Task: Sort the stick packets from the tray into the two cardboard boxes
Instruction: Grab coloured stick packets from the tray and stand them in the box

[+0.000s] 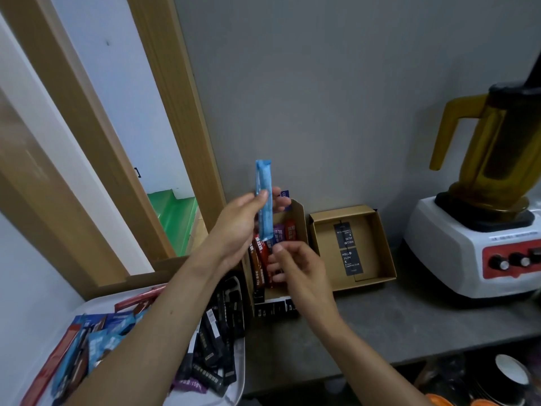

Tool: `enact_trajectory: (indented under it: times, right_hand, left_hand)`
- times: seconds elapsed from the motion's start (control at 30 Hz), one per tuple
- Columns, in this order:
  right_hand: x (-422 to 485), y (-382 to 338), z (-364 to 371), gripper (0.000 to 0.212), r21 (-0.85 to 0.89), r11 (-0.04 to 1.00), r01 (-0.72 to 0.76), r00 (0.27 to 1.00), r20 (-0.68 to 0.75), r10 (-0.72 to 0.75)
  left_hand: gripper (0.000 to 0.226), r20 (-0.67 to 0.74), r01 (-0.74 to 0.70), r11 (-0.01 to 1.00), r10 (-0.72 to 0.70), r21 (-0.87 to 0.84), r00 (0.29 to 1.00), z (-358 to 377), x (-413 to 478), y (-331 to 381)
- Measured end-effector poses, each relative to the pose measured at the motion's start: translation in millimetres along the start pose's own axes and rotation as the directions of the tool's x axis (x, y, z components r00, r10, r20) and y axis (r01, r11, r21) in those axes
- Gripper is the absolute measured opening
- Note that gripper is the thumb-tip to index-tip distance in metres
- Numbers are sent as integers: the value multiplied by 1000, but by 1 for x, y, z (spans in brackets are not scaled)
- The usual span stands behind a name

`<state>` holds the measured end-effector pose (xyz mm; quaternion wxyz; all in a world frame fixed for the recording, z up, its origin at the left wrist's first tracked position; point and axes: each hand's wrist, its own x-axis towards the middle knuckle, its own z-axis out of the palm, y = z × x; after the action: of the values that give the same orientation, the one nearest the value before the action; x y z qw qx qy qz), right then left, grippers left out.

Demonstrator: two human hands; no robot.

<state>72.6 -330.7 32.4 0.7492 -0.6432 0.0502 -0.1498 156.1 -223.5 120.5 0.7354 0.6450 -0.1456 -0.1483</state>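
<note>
Pinching a light-blue foil stick packet (264, 197) mid-length, left hand (240, 227) holds it upright above the open brown cardboard box (301, 218). Right hand (298, 268) sits just below, loosely curled and empty. Packet looks light, floppy and slick, so grip mid-body.

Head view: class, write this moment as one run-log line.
left hand: pinches blue packet upright | right hand: over left box, grip unclear | tray: many packets
</note>
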Motion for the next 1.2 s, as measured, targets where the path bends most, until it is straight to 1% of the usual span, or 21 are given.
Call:
enact_trajectory:
  times: [0.03,0.07,0.1,0.13,0.2,0.27,0.37,0.43,0.57,0.63,0.73,0.83,0.9,0.97,1.0,1.1,1.13,1.2]
  right_hand:
    - [-2,-7,-2,35,166,984,-62,998,37,56]
    - [-3,-13,-4,40,256,959,-122,991,83,103]
    - [-4,-16,-4,44,275,947,-167,982,127,137]
    - [-5,-18,-5,49,258,945,-202,973,160,165]
    - [-7,-18,-5,53,249,928,-277,953,193,233]
    - [-8,-18,-6,54,347,848,-401,909,262,323]
    - [-9,-18,-7,59,480,677,-557,829,371,419]
    - [-8,-15,-8,55,511,615,-601,799,414,436]
    - [-9,-14,-12,47,499,601,-625,775,491,398]
    - [-10,-14,-16,49,496,586,-641,759,524,387]
    - [-8,-12,-19,54,462,580,-672,724,574,382]
    - [-6,-12,-19,42,458,550,-698,701,596,393]
    - [-7,-13,-21,33,491,528,-693,711,585,390]
    - [-8,-14,-23,33,543,532,-650,757,529,384]
    - [-9,-12,-23,34,567,551,-613,789,483,380]
    - [-10,-5,-23,22,579,659,-481,877,315,363]
    - [-10,-2,-21,24,565,693,-447,894,277,351]
    - [-10,3,-21,31,524,753,-398,917,231,324]
  left_hand:
    - [31,23,18,998,-17,-58,1000,-2,-5,-7]
    - [32,44,45,992,-40,-120,998,-4,-10,-12]
    - [33,59,66,983,-57,-170,997,-6,-12,-15]
    - [33,71,80,975,-67,-205,995,-7,-15,-15]
    - [33,98,99,964,-76,-249,992,-10,-20,-15]
    - [35,162,118,954,-75,-276,984,-14,-23,-14]
    - [33,276,155,953,-80,-261,958,-18,-27,-10]
    - [34,285,153,966,-90,-206,954,-18,-30,-9]
    - [38,265,116,984,-77,-137,961,-19,-32,-9]
    - [38,264,115,982,-73,-151,962,-20,-31,-9]
    - [38,274,157,976,-112,-150,955,-19,-30,-12]
    - [33,268,158,982,-124,-108,955,-17,-30,-16]
    - [33,265,136,984,-101,-116,959,-18,-27,-18]
    - [35,214,75,993,-55,-87,975,-20,-25,-17]
    - [35,157,29,999,-24,-27,987,-21,-23,-16]
    - [43,-20,-66,974,72,215,997,-17,-24,-10]
    - [42,-58,-89,959,108,269,992,-17,-24,-8]
    - [28,-91,-154,929,196,337,976,-20,-21,-7]
